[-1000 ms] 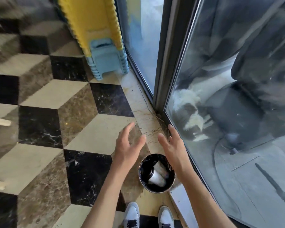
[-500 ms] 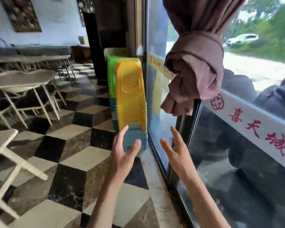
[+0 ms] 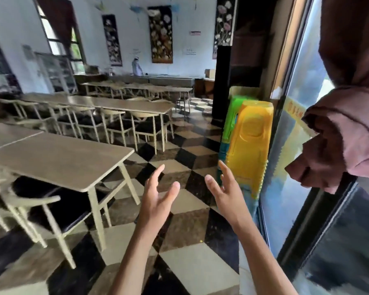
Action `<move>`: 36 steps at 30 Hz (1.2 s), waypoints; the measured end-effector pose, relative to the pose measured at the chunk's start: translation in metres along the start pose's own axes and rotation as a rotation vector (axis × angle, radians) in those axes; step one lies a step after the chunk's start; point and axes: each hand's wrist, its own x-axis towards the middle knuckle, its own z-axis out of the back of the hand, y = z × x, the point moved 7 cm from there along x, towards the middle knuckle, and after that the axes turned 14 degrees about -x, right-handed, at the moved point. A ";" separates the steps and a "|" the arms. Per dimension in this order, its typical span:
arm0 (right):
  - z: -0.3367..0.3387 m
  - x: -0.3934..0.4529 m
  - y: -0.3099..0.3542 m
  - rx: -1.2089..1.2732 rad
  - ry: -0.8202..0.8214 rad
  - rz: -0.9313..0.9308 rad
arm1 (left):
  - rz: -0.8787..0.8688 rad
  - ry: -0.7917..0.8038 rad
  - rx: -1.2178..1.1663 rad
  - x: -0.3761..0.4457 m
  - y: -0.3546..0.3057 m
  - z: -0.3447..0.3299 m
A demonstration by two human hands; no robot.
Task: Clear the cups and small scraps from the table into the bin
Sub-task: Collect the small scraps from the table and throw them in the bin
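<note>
My left hand (image 3: 158,199) and my right hand (image 3: 226,192) are raised side by side in front of me, palms facing each other, fingers spread, nothing in either. A light wooden table (image 3: 60,158) stands to the left of my hands, its top bare in what I see. No cup, scrap or bin is in view now.
A stack of yellow, green and blue plastic stools (image 3: 249,145) stands just past my right hand against the glass door (image 3: 290,188). A knotted brown curtain (image 3: 345,128) hangs at right. Rows of tables and chairs (image 3: 119,116) fill the left. A person (image 3: 136,67) stands far back. Checkered floor (image 3: 179,231) lies ahead.
The view has swung up from the floor, where a black bin held white cups, to the dining room. My empty hands stayed raised and spread; the bin has left the view.
</note>
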 end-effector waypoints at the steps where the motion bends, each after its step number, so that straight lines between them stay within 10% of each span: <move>1: -0.018 -0.003 0.012 0.009 0.041 0.020 | -0.004 -0.040 0.011 -0.009 -0.003 0.022; 11: -0.241 -0.121 0.208 0.159 0.535 0.352 | -0.083 -0.619 0.109 -0.165 -0.077 0.310; 20: -0.442 -0.392 0.400 0.267 0.952 0.566 | -0.141 -1.126 0.232 -0.444 -0.179 0.565; 36: -0.612 -0.820 0.587 0.384 1.567 0.803 | -0.103 -1.807 0.448 -0.839 -0.296 0.753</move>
